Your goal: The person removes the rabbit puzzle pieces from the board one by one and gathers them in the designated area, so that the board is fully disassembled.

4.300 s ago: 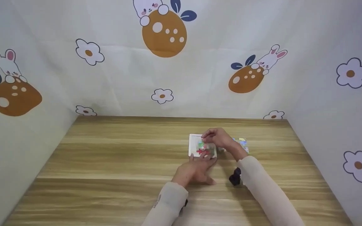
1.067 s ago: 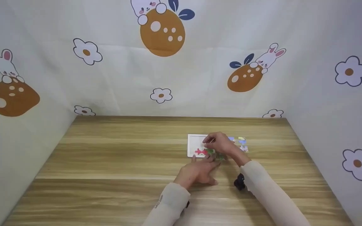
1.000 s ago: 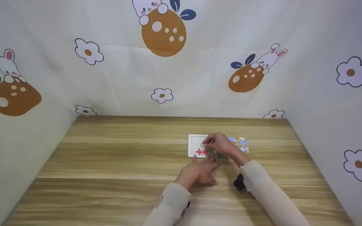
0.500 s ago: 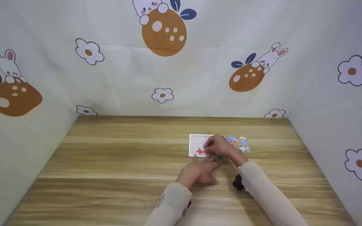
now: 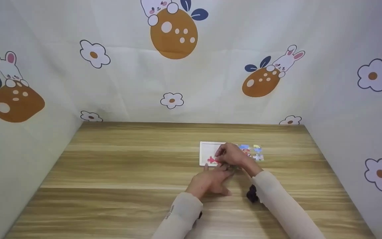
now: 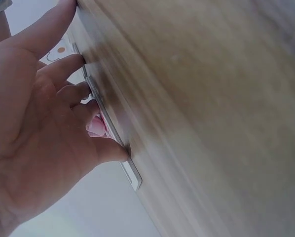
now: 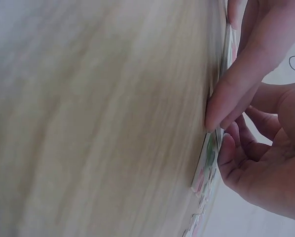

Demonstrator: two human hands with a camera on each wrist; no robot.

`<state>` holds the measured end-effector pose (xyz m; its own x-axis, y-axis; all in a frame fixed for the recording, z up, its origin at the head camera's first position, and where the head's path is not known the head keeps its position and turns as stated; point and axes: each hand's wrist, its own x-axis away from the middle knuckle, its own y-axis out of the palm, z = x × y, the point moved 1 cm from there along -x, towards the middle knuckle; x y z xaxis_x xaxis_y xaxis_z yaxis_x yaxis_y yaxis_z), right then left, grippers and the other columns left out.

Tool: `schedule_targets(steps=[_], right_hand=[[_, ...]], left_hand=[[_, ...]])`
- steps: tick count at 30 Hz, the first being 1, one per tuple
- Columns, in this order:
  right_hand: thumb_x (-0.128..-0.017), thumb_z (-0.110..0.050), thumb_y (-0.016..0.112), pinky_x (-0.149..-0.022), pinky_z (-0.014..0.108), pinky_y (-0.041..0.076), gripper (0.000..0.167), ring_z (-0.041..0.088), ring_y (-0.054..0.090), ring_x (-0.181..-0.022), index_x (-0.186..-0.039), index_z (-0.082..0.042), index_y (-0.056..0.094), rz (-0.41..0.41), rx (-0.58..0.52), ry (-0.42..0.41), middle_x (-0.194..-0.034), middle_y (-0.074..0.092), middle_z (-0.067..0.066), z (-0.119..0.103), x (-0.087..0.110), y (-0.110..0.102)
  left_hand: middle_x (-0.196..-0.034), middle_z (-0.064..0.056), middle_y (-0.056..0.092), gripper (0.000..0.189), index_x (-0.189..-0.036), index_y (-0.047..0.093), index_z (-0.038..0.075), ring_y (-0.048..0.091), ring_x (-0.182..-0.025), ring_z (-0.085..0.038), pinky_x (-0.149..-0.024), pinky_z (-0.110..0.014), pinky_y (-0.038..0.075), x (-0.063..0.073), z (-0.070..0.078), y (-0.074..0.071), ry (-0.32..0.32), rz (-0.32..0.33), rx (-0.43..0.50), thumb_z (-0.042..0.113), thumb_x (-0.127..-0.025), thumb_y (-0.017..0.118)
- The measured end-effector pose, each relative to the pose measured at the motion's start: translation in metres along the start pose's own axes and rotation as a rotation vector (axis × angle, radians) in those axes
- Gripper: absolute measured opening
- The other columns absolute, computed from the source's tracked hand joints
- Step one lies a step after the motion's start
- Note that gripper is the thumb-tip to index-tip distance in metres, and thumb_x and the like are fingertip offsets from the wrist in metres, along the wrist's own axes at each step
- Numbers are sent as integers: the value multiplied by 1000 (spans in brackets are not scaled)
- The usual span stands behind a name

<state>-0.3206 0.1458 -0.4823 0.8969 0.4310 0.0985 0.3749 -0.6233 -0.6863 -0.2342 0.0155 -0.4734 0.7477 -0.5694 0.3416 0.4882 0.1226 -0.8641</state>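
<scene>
A white puzzle tray (image 5: 203, 154) lies on the wooden table with red puzzle pieces (image 5: 212, 160) along its near side. My left hand (image 5: 209, 182) rests at the tray's near edge, fingers extended and spread; in the left wrist view a fingertip (image 6: 119, 150) meets the rim. Above the tray's right part, my right hand (image 5: 233, 155) bends down, thumb and fingers curled close together beside the red pieces. I cannot tell whether a piece is between them. In the right wrist view, green-and-pink pieces (image 7: 208, 157) show beside both hands' fingertips.
Loose puzzle pieces (image 5: 258, 152) in blue, yellow and white lie right of the tray, some partly behind the right hand. A patterned cloth (image 5: 128, 83) rises behind the table (image 5: 121, 172) and along both sides.
My right hand has dropped slightly toward the tray's near side, covering the green piece there. A green-and-white piece seen mid-tray 4.3 s ago no longer shows there. My left hand has barely moved.
</scene>
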Motion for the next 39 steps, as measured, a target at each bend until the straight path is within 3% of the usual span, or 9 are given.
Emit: schedule_targets(steps=[10, 18, 26, 39], right_hand=[[-90, -2, 70, -66, 23, 50, 5, 14, 61, -79, -94, -2, 68, 17, -119, 62, -89, 67, 7, -4, 1, -5], [-92, -8, 71, -68, 22, 49, 9, 12, 60, -81, -98, -2, 68, 115, -133, 59, -92, 68, 7, 2, 14, -34], [-91, -6, 72, -71, 24, 55, 13, 10, 62, -79, -99, 3, 67, 175, -160, 51, -91, 68, 9, 22, 37, -60], [-88, -4, 74, -71, 18, 50, 13, 10, 61, -80, -96, 5, 69, 185, -102, 109, -93, 72, 13, 58, 70, -65]], left_hand=[[-171, 5, 12, 81, -158, 31, 30, 7, -158, -17, -124, -64, 11, 1, 0, 0, -5, 0, 9, 45, -90, 71], [-170, 4, 17, 78, -156, 35, 29, 9, -158, -20, -125, -62, 8, 0, 0, 0, -30, -4, 22, 47, -90, 71], [-170, 6, 12, 81, -158, 32, 29, 8, -159, -19, -126, -61, 5, 0, 0, 0, -34, -7, 48, 48, -89, 71], [-170, 7, 13, 79, -157, 35, 29, 8, -159, -18, -127, -59, 5, 2, 2, 0, -48, -1, 56, 46, -89, 72]])
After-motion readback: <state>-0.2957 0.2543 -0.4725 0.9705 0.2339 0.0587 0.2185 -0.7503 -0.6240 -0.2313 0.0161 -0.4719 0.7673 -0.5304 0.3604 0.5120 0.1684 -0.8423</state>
